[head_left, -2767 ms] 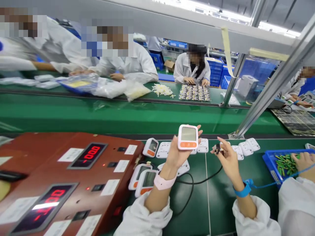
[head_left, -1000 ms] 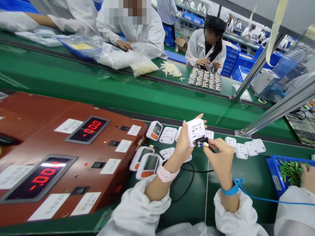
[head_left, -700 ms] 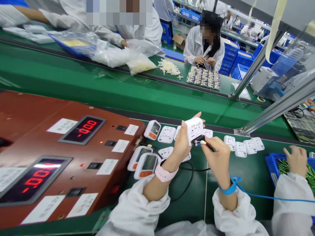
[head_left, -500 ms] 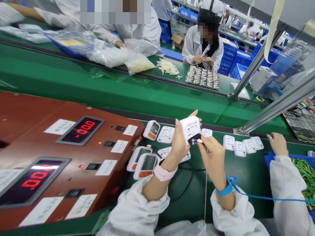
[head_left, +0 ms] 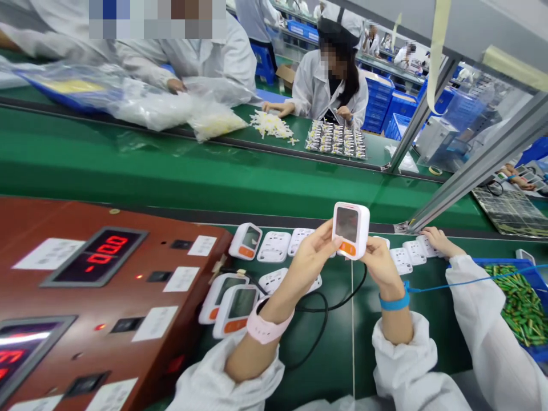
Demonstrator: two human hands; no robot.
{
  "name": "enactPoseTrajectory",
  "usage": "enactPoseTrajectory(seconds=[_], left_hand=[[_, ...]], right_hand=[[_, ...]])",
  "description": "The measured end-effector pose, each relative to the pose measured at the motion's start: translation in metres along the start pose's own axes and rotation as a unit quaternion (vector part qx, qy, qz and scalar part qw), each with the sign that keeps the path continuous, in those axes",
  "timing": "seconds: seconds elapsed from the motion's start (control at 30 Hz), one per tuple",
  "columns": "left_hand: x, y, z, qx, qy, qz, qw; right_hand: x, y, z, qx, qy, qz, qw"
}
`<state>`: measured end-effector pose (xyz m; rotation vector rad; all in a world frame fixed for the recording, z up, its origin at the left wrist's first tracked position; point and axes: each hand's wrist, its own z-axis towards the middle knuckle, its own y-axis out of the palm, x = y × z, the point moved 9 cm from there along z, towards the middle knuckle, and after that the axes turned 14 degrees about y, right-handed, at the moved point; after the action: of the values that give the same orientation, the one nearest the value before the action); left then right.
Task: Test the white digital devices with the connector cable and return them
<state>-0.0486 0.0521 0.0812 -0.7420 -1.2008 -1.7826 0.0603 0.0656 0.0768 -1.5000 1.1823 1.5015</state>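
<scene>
My left hand (head_left: pixel 314 251) grips the left side of a white display unit (head_left: pixel 349 225) with a grey screen and an orange button. Its thumb lies at the button. The unit is held upright above the bench, screen facing me. My right hand (head_left: pixel 381 265) is closed at the lower right edge of the same unit, its fingertips partly hidden behind it. A black cable (head_left: pixel 363 279) runs down from beside this hand; where it ends behind the unit is hidden. Nearby on the bench are an upright unit (head_left: pixel 246 242) and several face-down units (head_left: pixel 274 246).
At left stands a brown test box (head_left: pixel 158 257) with red digits. A co-worker's hand (head_left: pixel 440 242) touches white units at right, by a blue bin (head_left: pixel 531 351) of green parts. A metal post (head_left: pixel 462 165) slants upward. A blue cord (head_left: pixel 449 285) leads right from my wristband.
The unit has been turned from its back to its screen side. My left thumb has come to the orange button. The co-worker's hand at right has reached the white units.
</scene>
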Motion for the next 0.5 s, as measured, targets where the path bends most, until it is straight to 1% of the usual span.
enactPoseTrajectory(seconds=[0.07,0.13,0.23,0.3,0.4,0.5], left_hand=[[0.0,0.0,-0.001,-0.007,0.001,0.036,0.999],[0.004,-0.004,0.0,0.017,0.014,0.063,0.998],[0.01,-0.014,-0.001,0.077,0.029,0.088,0.993],[0.012,-0.018,-0.001,0.106,0.033,0.096,0.989],[0.009,-0.02,-0.001,0.134,0.036,0.094,0.986],[0.003,-0.021,-0.003,0.151,0.033,0.088,0.984]], right_hand=[[0.001,0.003,-0.001,-0.014,0.003,0.011,1.0],[0.002,0.005,-0.002,-0.017,-0.002,-0.013,1.0],[0.001,0.002,0.0,0.017,-0.02,-0.099,0.995],[-0.001,0.002,0.001,0.029,-0.048,-0.135,0.989],[-0.001,0.006,0.003,0.046,-0.092,-0.13,0.986],[0.003,0.004,0.006,0.107,-0.1,-0.102,0.984]])
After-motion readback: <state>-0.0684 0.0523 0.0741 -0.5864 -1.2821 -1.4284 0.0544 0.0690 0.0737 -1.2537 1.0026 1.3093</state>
